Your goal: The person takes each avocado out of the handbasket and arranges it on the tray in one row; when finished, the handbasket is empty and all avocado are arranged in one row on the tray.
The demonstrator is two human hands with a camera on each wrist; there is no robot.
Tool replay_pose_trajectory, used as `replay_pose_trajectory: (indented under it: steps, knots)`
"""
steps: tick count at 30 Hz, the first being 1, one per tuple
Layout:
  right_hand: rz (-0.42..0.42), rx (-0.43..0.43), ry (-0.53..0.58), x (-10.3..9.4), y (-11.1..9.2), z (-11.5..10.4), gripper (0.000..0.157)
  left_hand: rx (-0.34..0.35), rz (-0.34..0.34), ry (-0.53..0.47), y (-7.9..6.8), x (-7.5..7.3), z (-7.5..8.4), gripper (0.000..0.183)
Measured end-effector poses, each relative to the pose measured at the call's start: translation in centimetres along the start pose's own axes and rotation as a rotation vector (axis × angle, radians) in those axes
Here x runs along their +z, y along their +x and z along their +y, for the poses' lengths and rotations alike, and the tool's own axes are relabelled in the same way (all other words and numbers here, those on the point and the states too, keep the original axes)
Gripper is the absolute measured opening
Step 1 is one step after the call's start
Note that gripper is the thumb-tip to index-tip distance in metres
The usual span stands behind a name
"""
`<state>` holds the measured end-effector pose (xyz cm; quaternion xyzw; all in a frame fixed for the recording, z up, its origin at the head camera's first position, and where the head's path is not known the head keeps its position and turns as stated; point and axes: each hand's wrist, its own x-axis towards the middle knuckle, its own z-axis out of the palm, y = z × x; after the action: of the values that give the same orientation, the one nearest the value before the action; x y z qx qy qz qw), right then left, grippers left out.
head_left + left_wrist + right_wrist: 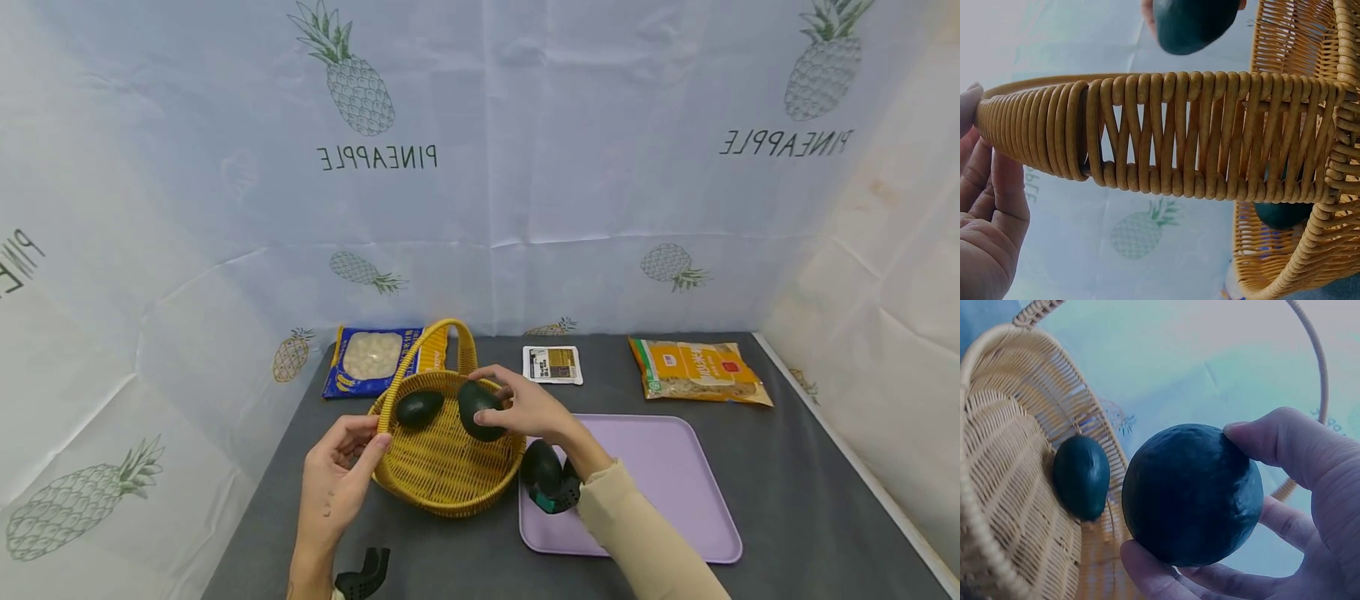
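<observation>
A dark green avocado (1191, 494) is gripped by my right hand (528, 404) between thumb and fingers, over the right part of a yellow wicker basket (450, 504). A second avocado (420, 409) lies inside the basket at its left. My left hand (337, 475) pinches the tall arched handle (1210, 137) of the basket between thumb and fingers. Partly behind my right wrist, another avocado (540, 467) rests on the left side of a light purple tray (667, 492).
Behind the basket lies a blue and yellow food bag (371, 358). A small white packet (551, 365) sits back of the tray, and an orange bag (697, 371) lies at the back right. A pineapple-print curtain (487, 167) borders the dark table (810, 500).
</observation>
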<state>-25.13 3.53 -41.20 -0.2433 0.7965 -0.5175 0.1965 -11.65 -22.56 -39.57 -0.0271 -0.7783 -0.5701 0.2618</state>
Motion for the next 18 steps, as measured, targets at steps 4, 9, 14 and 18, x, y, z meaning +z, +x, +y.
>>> replay_pose_trajectory:
  steps: [4, 9, 14, 18]
  knots:
    - [0.023, 0.017, 0.006, -0.7, -0.7, 0.7, 0.056, 0.002, -0.003, 0.011, -0.1, 0.0, 0.1, 0.02]
    - [0.035, 0.042, 0.064, -1.6, -1.6, 1.8, 0.058, -0.015, 0.005, 0.019, 0.0, 0.0, 0.0, 0.019]
    - [0.077, 0.048, 0.079, -2.7, -2.9, 2.8, 0.061, -0.011, 0.014, 0.021, 0.0, 0.0, 0.0, 0.019]
    - [0.137, 0.084, 0.089, -3.7, -4.4, 3.8, 0.064, -0.007, 0.015, 0.026, -0.1, 0.0, 0.1, 0.02]
